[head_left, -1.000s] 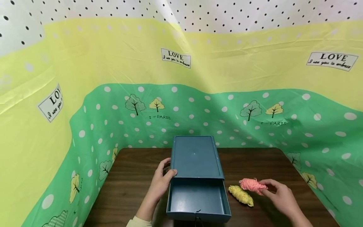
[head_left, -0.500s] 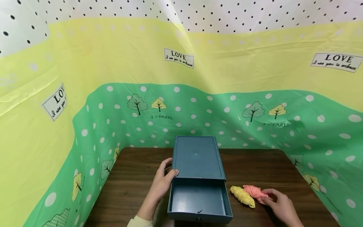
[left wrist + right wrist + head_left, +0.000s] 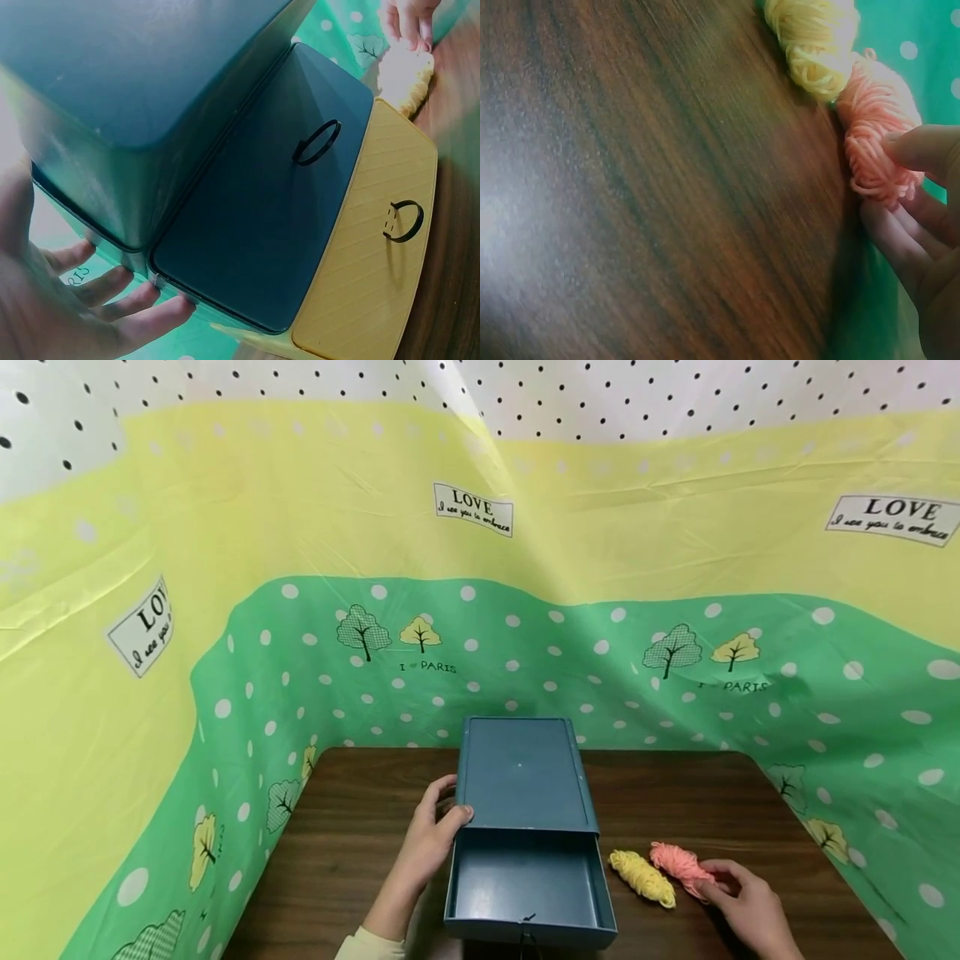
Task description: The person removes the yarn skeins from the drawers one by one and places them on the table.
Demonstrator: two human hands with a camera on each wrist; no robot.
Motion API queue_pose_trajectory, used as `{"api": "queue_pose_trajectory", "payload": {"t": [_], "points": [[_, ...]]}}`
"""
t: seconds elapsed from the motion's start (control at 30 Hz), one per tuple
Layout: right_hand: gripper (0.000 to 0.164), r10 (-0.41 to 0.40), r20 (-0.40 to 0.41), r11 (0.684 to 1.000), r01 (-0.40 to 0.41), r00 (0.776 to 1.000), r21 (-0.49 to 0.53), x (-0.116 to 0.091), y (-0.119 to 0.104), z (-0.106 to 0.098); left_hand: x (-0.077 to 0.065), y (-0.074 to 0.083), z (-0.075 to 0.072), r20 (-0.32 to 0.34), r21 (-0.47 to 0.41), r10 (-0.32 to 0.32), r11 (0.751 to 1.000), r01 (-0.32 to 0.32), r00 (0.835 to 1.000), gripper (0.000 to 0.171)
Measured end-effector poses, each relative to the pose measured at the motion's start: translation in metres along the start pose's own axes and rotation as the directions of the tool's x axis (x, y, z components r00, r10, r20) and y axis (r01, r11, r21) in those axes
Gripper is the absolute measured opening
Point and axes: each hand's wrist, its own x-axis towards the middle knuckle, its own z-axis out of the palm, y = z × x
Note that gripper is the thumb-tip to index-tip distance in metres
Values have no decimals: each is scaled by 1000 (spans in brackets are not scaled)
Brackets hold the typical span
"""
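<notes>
A blue drawer unit (image 3: 517,772) stands mid-table with its top drawer (image 3: 528,881) pulled out; nothing lies inside that drawer. My left hand (image 3: 431,839) holds the unit's left side, thumb at the top front corner and fingers along the wall. The left wrist view shows a shut blue drawer (image 3: 247,202) and a yellow drawer (image 3: 367,232) underneath, each with a black loop pull. On the right, my right hand (image 3: 746,902) pinches the near end of a pink yarn skein (image 3: 877,124) between thumb and fingers. A yellow yarn skein (image 3: 642,878) lies to its left.
The dark wooden table (image 3: 360,793) spreads to both sides of the drawer unit. A green, yellow and white printed curtain (image 3: 510,652) surrounds the table at the back and sides.
The pink skein has shifted a little right and nearer to me in my right hand, away from behind the yellow one. My left hand and the drawer unit stay put.
</notes>
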Motion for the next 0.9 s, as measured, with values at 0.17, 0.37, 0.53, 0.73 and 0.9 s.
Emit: {"api": "queue_pose_trajectory", "payload": {"t": [0.17,0.37,0.53,0.73,0.9], "points": [[57,-3,-19,1000,3,1000,-2,-4,-1,-4,1,0,0,6,-4,5,1000,-5,1000,58],[56,13,-32,1000,-13,999,13,-13,-6,-12,2,0,1,11,-18,7,1000,-7,1000,57],[54,-17,-49,1000,17,999,-3,-20,-21,-17,2,1,1,4,-14,10,1000,-10,1000,56],[39,-168,-150,986,167,974,-23,-41,-49,-17,0,0,0,2,-12,6,1000,-6,1000,56],[33,-277,-214,959,282,937,-4,-55,-79,-17,-1,-1,0,-2,-18,5,1000,-5,1000,56]]}}
